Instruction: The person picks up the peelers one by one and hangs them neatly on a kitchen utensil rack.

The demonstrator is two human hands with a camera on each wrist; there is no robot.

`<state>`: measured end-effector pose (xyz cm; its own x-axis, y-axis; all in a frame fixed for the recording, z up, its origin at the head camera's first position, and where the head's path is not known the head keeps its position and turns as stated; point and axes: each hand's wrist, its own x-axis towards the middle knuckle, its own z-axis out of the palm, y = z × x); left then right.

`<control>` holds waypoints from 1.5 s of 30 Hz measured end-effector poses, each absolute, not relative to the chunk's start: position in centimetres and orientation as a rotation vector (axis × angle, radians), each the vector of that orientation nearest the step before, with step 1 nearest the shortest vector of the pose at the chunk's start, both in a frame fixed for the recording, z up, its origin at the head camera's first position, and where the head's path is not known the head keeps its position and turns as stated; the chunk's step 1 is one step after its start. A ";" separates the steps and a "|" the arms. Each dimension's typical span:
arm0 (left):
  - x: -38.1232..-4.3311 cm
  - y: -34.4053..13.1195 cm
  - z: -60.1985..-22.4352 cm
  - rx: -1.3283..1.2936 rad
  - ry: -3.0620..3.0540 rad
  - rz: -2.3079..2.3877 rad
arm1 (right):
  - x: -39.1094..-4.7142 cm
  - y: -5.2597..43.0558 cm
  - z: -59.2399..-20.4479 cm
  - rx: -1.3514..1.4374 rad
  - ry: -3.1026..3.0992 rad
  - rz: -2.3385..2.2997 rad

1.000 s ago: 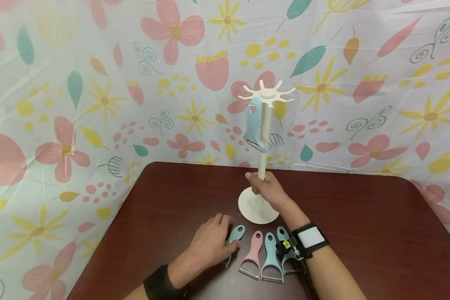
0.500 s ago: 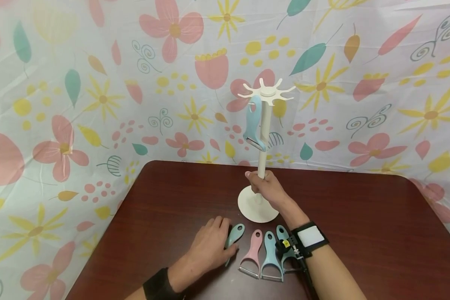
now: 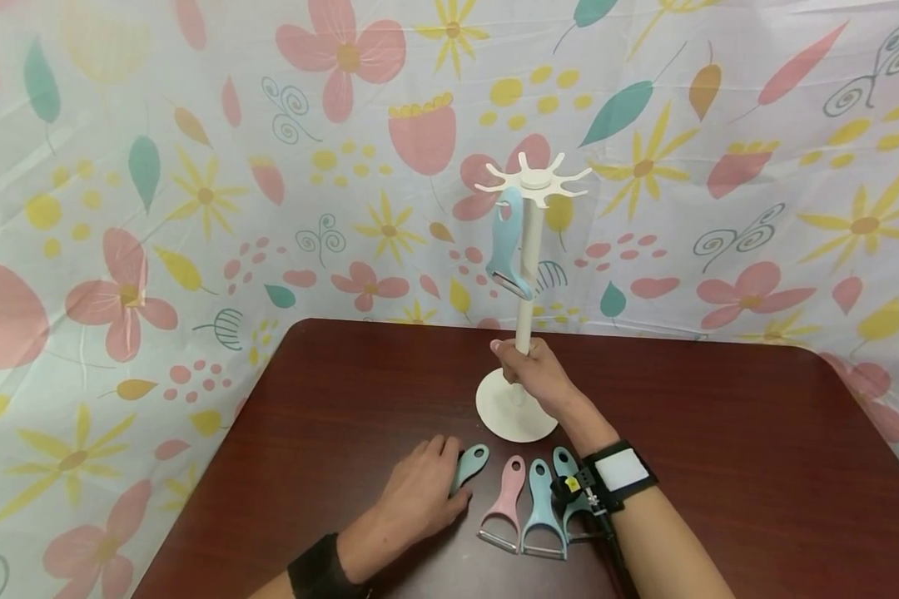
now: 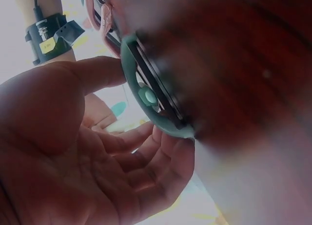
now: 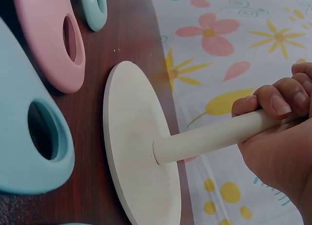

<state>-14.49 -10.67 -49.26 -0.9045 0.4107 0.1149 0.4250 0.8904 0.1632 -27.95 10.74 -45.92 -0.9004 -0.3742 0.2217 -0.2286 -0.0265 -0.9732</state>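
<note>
My left hand [image 3: 419,487] is at a pale green peeler [image 3: 470,464], its holed handle end pointing away from me. In the left wrist view the thumb and fingertips pinch the two sides of the green peeler's head [image 4: 129,64], close over the table. My right hand [image 3: 537,374] grips the pole of a white hook stand [image 3: 530,241] low down, above its round base [image 5: 141,137]. From one of the stand's hooks hangs a light blue peeler [image 3: 505,241], blade end down.
Right of my left hand lie a pink peeler [image 3: 508,503], a blue peeler [image 3: 541,503] and a teal peeler [image 3: 564,462], the last partly covered by the right wrist's camera [image 3: 567,491]. A flowered cloth [image 3: 374,208] rises behind the brown table [image 3: 374,374].
My left thumb and fingers have drawn in around the green peeler, hiding its blade end in the head view. The right hand keeps its grip on the pole.
</note>
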 end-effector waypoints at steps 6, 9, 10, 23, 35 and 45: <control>-14.6 -10.6 -49.3 -0.669 -2.944 -0.285 | -28.0 10.7 -45.9 -0.654 2.108 -2.086; -14.6 -10.7 -49.2 -0.673 -2.933 -0.279 | -28.0 10.7 -45.9 -0.648 2.111 -2.085; -14.6 -10.7 -49.2 -0.673 -2.933 -0.280 | -28.0 10.7 -45.9 -0.650 2.114 -2.082; -14.5 -10.7 -49.0 -0.671 -2.912 -0.321 | -28.0 10.7 -45.9 -0.654 2.108 -2.076; -14.7 -10.7 -48.8 -0.641 -2.878 -0.368 | -27.9 10.8 -45.9 -0.663 2.110 -2.080; -15.0 -10.7 -47.9 -0.603 -2.806 -0.483 | -27.9 10.8 -46.1 -0.673 2.113 -2.078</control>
